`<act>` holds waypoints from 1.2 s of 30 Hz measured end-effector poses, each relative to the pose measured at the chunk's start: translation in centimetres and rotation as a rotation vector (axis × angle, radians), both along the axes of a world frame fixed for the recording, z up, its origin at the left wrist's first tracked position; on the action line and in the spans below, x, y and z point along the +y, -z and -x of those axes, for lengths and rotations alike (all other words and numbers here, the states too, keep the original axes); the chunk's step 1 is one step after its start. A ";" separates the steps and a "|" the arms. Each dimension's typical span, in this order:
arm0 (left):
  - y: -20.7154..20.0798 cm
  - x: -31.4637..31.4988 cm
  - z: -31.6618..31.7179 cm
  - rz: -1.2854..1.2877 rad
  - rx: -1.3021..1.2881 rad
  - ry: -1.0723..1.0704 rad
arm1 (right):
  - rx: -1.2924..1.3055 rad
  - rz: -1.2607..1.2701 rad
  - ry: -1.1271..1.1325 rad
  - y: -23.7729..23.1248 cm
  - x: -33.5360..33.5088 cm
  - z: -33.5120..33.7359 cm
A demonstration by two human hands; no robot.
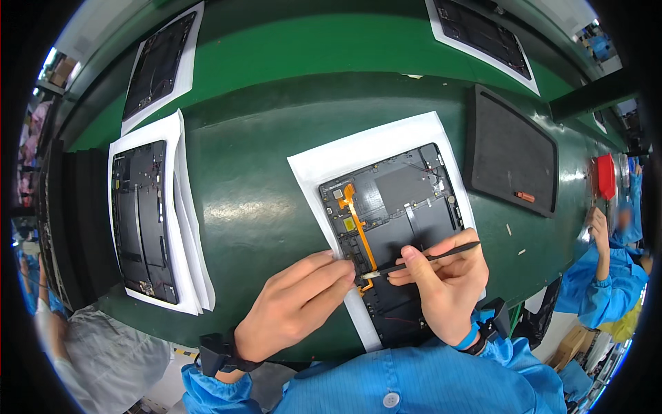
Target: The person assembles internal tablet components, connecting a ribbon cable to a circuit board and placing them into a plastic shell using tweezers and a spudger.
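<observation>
An open dark tablet housing (396, 186) lies on a white sheet (310, 169) in front of me. Along its left side runs an orange flex cable (360, 231). My right hand (447, 293) grips a thin black spudger (448, 254) between thumb and fingers. The spudger points left, its tip at the cable's lower end beside a small pale piece. My left hand (296, 303) rests at the housing's left edge, close to that tip. Its fingers are pressed together, and anything pinched in them is hidden.
Another tablet housing (138, 221) lies on white sheets at left. Two more, a far-left housing (160, 65) and a far-right housing (483, 34), rest beyond. A black foam tray (510, 148) holds a small orange-brown part (525, 196). A co-worker's blue sleeve (593, 283) is at right.
</observation>
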State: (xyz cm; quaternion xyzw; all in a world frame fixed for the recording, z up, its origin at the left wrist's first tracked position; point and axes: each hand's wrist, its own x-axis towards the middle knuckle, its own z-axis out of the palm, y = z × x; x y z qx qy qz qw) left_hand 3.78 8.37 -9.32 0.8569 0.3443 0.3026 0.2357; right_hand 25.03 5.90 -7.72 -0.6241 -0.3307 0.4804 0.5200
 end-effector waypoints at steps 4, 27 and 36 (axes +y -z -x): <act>0.2 -0.2 0.0 -0.001 -0.012 -0.005 | -0.007 -0.032 0.022 -0.1 -0.2 0.7; 0.4 -0.4 0.5 -0.068 -0.032 0.012 | -0.631 -0.484 -0.884 -3.8 2.9 -1.5; 0.9 -0.7 0.5 -0.093 -0.030 -0.006 | -0.660 -0.694 -1.081 -3.5 2.8 -2.5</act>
